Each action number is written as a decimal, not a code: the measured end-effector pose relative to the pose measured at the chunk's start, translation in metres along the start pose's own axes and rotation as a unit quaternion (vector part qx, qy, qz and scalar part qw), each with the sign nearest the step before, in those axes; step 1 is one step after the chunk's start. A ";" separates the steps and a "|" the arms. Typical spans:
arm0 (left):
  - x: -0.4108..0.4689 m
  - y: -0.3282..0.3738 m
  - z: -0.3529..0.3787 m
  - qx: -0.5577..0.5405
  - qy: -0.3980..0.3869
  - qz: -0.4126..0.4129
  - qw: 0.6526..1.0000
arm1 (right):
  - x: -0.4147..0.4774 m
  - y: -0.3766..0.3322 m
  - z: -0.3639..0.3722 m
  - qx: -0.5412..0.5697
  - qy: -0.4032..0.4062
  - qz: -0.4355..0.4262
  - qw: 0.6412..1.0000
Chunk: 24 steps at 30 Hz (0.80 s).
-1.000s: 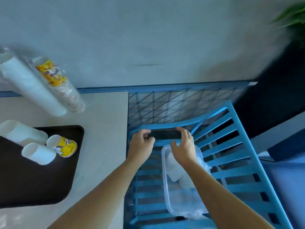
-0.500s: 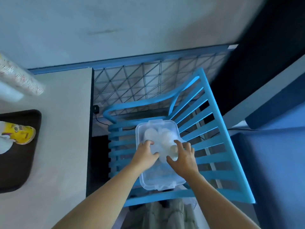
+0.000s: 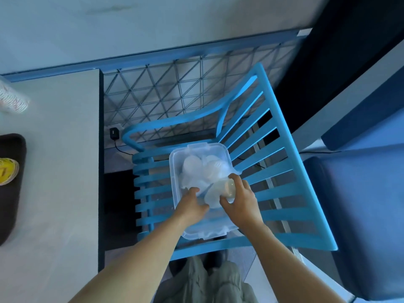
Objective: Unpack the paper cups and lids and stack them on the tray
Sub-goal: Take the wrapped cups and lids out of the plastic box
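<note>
Head view: your right hand (image 3: 240, 200) is clamping its fingers round a wrapped white stack (image 3: 218, 192) at the rim of the clear bin (image 3: 175, 162) on the blue chair (image 3: 284, 193). Your left hand (image 3: 192, 204) is resting inside, just beside it, fingers bent down; I cannot tell if they are gripping. The tray (image 3: 13, 204) and yellow cup (image 3: 7, 171) are lying well left of your fingers.

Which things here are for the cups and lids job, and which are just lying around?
For the job: clear bin; wrapped white stack gripped by the right hand; left hand in the bin; dark tray; yellow cup on it; wrapped cup sleeve on the table.

Just lying about: blue chair under the bin; black plug; wire mesh; blue cushion.
</note>
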State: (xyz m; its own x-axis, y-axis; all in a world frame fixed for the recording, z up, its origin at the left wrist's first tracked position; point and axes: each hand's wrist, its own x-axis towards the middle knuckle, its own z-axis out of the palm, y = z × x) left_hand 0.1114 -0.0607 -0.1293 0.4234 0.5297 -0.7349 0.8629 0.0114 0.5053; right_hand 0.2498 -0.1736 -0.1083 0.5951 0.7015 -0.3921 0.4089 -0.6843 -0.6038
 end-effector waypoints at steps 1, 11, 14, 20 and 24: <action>-0.001 0.001 0.000 0.001 -0.006 0.002 1.000 | -0.005 -0.005 -0.007 0.000 0.008 -0.007 1.000; -0.012 0.014 0.000 -0.085 -0.020 0.083 0.993 | -0.038 -0.088 -0.083 -0.009 0.061 -0.137 0.989; -0.019 0.020 -0.008 -0.179 0.012 0.110 0.978 | -0.044 -0.108 -0.106 0.025 0.079 -0.156 0.984; -0.043 0.050 -0.040 -0.223 0.045 0.165 0.960 | -0.054 -0.150 -0.143 0.078 0.110 -0.204 0.969; -0.066 0.074 -0.074 -0.255 0.085 0.216 0.939 | -0.055 -0.180 -0.168 0.107 0.135 -0.248 0.953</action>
State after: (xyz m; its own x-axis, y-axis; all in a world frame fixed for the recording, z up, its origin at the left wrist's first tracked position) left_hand 0.1267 -0.0325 -0.0102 0.6158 0.7052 -0.3514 0.3592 0.1457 0.9218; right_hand 0.2597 -0.1224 0.1392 0.5338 0.8314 0.1541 0.5527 -0.2051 -0.8078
